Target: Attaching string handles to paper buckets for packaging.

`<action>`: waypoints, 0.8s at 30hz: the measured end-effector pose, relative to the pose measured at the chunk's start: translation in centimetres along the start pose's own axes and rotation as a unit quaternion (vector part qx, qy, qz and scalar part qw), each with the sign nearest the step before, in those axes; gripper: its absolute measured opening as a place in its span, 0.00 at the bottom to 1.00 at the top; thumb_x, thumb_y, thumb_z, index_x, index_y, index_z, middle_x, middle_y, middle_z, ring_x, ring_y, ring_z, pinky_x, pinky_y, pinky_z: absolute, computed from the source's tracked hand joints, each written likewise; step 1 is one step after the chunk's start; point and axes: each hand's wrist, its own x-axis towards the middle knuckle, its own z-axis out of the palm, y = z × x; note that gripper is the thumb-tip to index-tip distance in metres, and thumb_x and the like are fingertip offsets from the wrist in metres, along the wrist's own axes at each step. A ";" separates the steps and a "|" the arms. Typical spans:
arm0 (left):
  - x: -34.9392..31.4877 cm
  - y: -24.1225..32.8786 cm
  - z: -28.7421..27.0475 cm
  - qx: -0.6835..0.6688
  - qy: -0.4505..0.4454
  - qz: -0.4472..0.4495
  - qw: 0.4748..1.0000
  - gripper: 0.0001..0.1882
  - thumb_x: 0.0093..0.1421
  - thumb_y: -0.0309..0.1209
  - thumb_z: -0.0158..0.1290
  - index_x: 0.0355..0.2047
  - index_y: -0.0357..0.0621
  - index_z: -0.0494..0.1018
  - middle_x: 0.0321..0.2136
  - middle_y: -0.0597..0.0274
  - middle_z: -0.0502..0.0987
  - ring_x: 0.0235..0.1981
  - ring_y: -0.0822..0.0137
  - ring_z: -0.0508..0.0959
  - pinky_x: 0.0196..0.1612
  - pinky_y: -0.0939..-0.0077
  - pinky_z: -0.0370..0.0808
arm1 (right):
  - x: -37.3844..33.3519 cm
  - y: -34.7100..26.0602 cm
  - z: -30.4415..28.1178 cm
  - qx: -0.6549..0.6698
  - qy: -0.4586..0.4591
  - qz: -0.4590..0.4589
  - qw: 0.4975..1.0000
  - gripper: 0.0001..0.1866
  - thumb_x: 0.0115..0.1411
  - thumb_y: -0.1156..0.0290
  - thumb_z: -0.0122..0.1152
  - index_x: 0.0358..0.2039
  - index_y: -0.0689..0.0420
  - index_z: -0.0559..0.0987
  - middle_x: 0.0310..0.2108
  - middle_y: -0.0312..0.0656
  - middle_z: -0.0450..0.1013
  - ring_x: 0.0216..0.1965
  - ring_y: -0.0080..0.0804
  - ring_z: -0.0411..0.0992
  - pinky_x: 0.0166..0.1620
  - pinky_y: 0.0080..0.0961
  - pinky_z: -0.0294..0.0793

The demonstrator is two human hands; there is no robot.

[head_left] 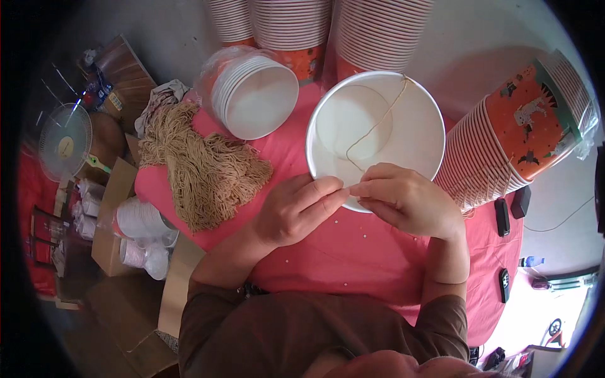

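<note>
- The head view looks out from the person's own head, through the left one of two wide fisheye cameras worn side by side.
- It faces steeply down, with the brown shirt (283, 327) along the lower edge and the pink-covered table (315, 264) beyond it.
- The left hand (301, 208) and right hand (409, 198) sit near its centre, at close range.
- Farther off, it takes in the pale wall (466, 44) at the top and cardboard boxes (116, 220) at the left.
- Its edges are curved, its corners dark.
</note>
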 end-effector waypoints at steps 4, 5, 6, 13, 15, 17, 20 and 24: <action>0.2 0.0 -0.3 0.001 -0.006 0.007 1.000 0.14 0.51 0.24 0.61 0.40 0.39 0.79 0.41 0.62 0.76 0.29 0.67 0.77 0.28 0.73 0.75 | 0.1 0.0 0.2 0.011 0.011 0.010 1.000 0.11 0.56 0.82 0.63 0.41 0.62 0.80 0.35 0.46 0.76 0.37 0.44 0.75 0.40 0.35 0.75; 0.3 0.1 -0.3 0.001 -0.006 0.006 1.000 0.14 0.51 0.24 0.61 0.40 0.38 0.79 0.41 0.61 0.76 0.29 0.66 0.77 0.29 0.73 0.76 | 0.1 0.0 0.2 0.008 0.010 0.012 1.000 0.10 0.56 0.82 0.63 0.40 0.62 0.80 0.34 0.45 0.76 0.37 0.44 0.75 0.40 0.35 0.75; 0.3 0.1 -0.4 -0.001 -0.006 0.006 1.000 0.14 0.51 0.24 0.61 0.40 0.38 0.79 0.41 0.61 0.76 0.30 0.66 0.77 0.29 0.73 0.76 | 0.1 -0.1 0.1 0.011 0.011 0.012 1.000 0.10 0.56 0.82 0.63 0.39 0.62 0.80 0.34 0.45 0.76 0.37 0.44 0.75 0.40 0.35 0.75; 0.3 0.2 -0.2 -0.009 -0.002 0.005 1.000 0.14 0.50 0.24 0.61 0.39 0.38 0.79 0.41 0.61 0.76 0.31 0.65 0.78 0.30 0.73 0.77 | 0.2 -0.4 0.2 -0.001 0.026 0.013 1.000 0.09 0.55 0.82 0.63 0.38 0.62 0.80 0.33 0.43 0.77 0.37 0.42 0.76 0.40 0.35 0.76; 0.2 0.2 -0.1 -0.007 -0.001 0.005 1.000 0.14 0.51 0.24 0.61 0.39 0.38 0.79 0.41 0.61 0.76 0.31 0.65 0.78 0.30 0.73 0.77 | 0.3 -0.4 0.3 -0.010 0.034 0.012 0.999 0.09 0.55 0.81 0.64 0.38 0.61 0.80 0.32 0.43 0.77 0.36 0.41 0.77 0.40 0.34 0.76; 0.1 0.2 -0.2 -0.005 -0.002 0.006 1.000 0.14 0.51 0.24 0.61 0.39 0.38 0.79 0.41 0.60 0.76 0.31 0.65 0.78 0.29 0.73 0.77 | 0.3 -0.6 0.4 -0.012 0.045 0.021 0.999 0.09 0.55 0.81 0.65 0.38 0.61 0.80 0.31 0.42 0.77 0.34 0.40 0.77 0.39 0.34 0.77; 0.0 0.2 -0.2 0.001 0.006 0.009 1.000 0.14 0.51 0.23 0.61 0.40 0.38 0.79 0.41 0.60 0.76 0.30 0.65 0.78 0.28 0.72 0.76 | 0.2 -0.8 0.3 -0.021 0.047 0.032 0.998 0.09 0.54 0.81 0.66 0.38 0.61 0.81 0.30 0.41 0.78 0.33 0.40 0.78 0.38 0.33 0.77; 0.1 0.1 -0.1 -0.019 0.014 0.001 1.000 0.14 0.51 0.22 0.61 0.40 0.38 0.77 0.40 0.59 0.77 0.29 0.64 0.78 0.29 0.72 0.76 | 0.4 -0.6 0.6 -0.028 0.064 0.016 0.997 0.10 0.54 0.81 0.67 0.38 0.60 0.82 0.31 0.42 0.79 0.35 0.40 0.79 0.39 0.32 0.78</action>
